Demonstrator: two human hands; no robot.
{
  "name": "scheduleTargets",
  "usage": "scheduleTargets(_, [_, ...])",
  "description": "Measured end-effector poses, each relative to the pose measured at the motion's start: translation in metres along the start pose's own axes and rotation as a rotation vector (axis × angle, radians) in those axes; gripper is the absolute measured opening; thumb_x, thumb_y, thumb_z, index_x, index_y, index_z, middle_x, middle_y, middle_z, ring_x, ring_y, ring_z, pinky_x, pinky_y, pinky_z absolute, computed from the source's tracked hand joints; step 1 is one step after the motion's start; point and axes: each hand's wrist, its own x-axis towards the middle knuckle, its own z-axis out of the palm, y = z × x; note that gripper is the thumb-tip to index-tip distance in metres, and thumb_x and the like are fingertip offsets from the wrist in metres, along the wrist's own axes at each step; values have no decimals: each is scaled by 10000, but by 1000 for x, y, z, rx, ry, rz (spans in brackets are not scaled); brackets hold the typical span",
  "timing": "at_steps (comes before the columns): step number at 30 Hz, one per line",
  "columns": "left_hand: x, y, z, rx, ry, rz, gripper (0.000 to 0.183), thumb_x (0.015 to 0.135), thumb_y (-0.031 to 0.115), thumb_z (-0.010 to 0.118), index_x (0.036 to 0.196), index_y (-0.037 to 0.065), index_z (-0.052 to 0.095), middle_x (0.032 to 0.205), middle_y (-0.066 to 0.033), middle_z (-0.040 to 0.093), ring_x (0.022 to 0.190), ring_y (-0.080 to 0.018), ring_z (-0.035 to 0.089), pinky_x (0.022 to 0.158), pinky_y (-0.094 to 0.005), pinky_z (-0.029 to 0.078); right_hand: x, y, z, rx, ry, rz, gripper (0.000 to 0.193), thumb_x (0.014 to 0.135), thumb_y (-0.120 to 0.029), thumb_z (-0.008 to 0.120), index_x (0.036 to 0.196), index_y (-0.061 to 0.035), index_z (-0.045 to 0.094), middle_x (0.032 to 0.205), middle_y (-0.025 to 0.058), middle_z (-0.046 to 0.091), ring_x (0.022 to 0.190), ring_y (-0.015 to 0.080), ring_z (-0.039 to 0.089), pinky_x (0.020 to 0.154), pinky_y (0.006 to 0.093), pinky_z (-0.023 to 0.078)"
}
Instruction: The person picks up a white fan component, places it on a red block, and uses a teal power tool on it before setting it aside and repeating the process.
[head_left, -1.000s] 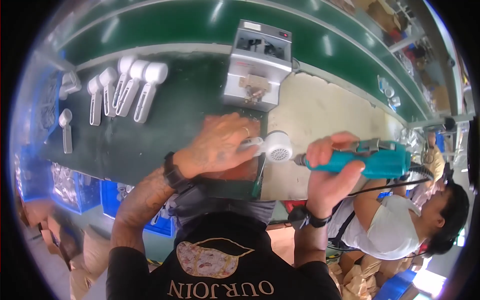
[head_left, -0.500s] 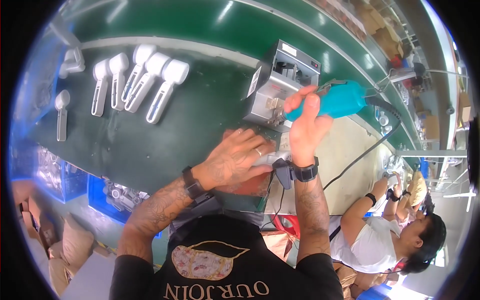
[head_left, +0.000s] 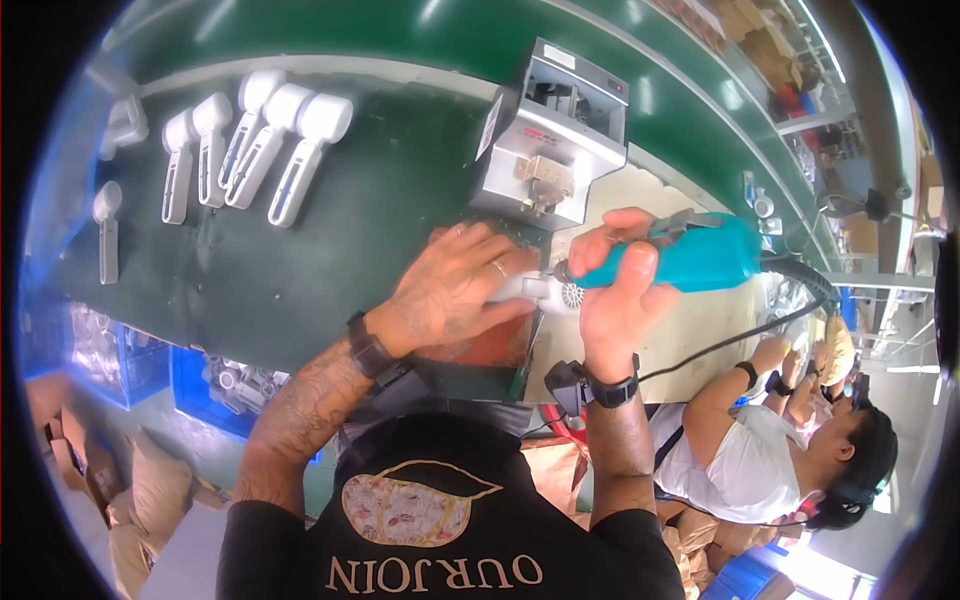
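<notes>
Teal electric screwdriver at centre right, grasped by right hand, tip on small white part, left hand pressing flat on it

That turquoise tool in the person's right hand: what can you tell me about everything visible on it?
The turquoise power screwdriver looks like smooth plastic, with a thick barrel body. It lies nearly level, its tip pointing left at a small white part that the left hand presses down. The right hand wraps its front end. A black cable leaves its rear.
</notes>
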Motion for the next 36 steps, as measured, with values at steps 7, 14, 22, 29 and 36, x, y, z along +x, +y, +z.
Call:
scheduleTargets(7, [-4,-1,0,21,-14,5,459,839,362,736,1238,151,655,1039,-34,620,1005,-252,582,894,-418,466,-7,11,1,1,2,8,575,977,-508,625,1119,43,541,747,62,564,664,176,566,615,308,454])
scheduleTargets(14, [-4,-2,3,36,-20,15,459,843,361,734,1237,142,652,1058,-35,623,1012,-247,576,896,-413,458,-9,19,-1,21,-77,-2,474,998,-459,613,1001,4,511,743,68,538,668,175,547,614,318,456])
scheduleTargets(22, [-3,2,0,60,-21,17,465,851,345,729,1245,117,633,1070,-40,621,1023,-248,569,896,-422,451,-5,21,-1,95,-101,15,392,1008,-393,616,988,-18,503,746,72,525,657,181,527,623,341,457])
scheduleTargets(29, [-2,3,-1,10,-1,6,398,827,345,773,1140,116,681,1069,-52,646,972,-271,587,882,-427,474,2,8,1,-61,-85,56,411,1034,-390,571,1098,15,538,751,57,567,684,174,575,634,314,466])
scheduleTargets(36, [-5,4,-1,-4,45,2,382,812,306,751,1144,127,688,1055,-41,645,967,-259,590,883,-416,473,52,11,30,-126,34,-134,345,1064,-317,513,1036,22,568,747,52,584,678,154,583,620,302,471])
